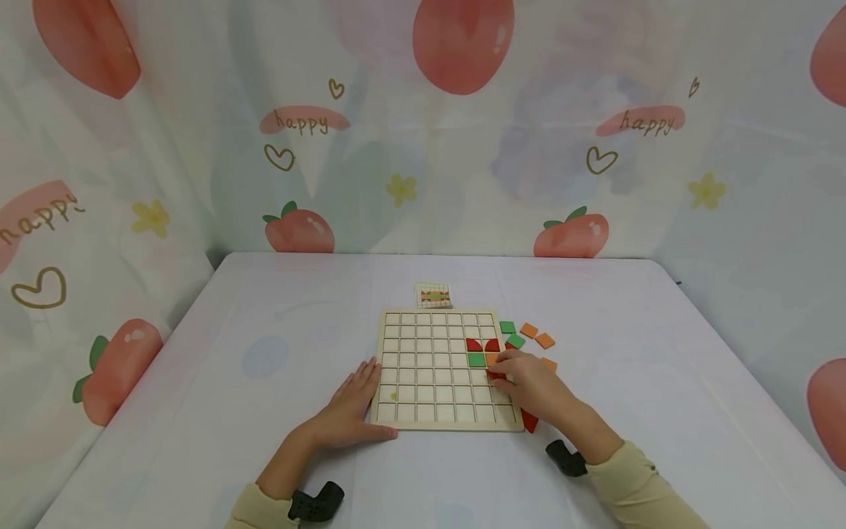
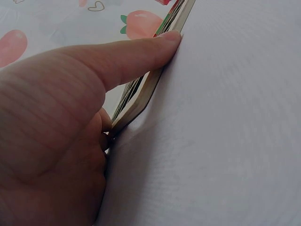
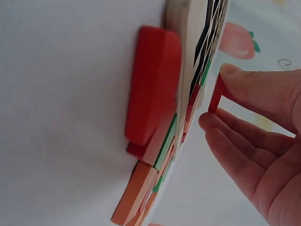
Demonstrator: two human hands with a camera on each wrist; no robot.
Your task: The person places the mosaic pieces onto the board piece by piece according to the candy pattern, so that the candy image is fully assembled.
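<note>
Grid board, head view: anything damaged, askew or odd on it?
One thing: a small yellowish spot on the grid board, leftmost column, second row from the bottom. It looks odd because the other visible bare cells look plain. Stain or natural mark, can't tell.

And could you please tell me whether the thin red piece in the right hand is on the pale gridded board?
Off: in the right wrist view, a gap separates the red piece from the board.

Held red piece partly covered, card details tiny, sleeves cropped
</note>
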